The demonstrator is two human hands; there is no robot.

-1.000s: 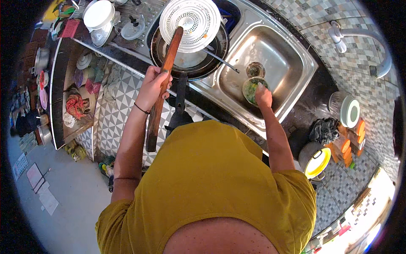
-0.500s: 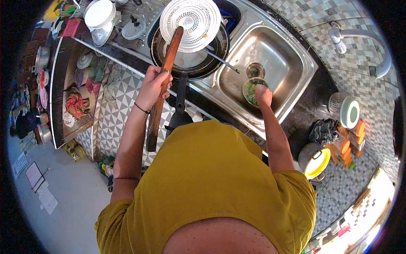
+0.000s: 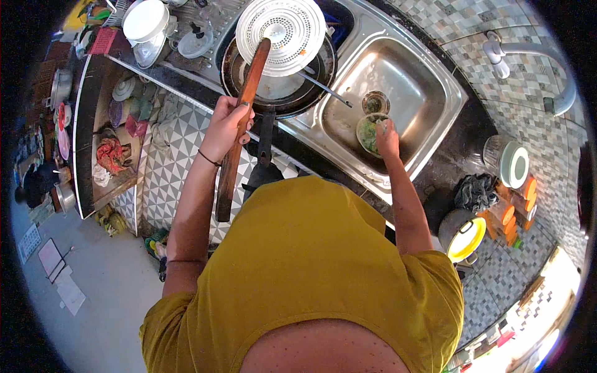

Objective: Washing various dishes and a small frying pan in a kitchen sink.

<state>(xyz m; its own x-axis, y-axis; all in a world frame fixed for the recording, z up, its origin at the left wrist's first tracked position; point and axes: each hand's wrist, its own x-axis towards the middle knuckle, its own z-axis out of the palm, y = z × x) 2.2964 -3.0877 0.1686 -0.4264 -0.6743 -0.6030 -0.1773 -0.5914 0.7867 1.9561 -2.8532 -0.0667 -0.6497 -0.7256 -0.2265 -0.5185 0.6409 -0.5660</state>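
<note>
Black surface (image 3: 444,163) backed by grey-tiled wall (image 3: 525,87). Brown wooden handle (image 3: 229,177) gripped by left fingers (image 3: 236,114); green-flecked round bowl (image 3: 363,139) reached by right fingers (image 3: 387,132), grip unclear.

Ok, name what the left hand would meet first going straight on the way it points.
Likely the near rim of the dark pan, just ahead of the left hand gripping the wooden handle; heights are unclear, so it might pass above instead.

Bowl (image 3: 362,143) partly hidden (by the right hand (image 3: 388,140)).
</note>
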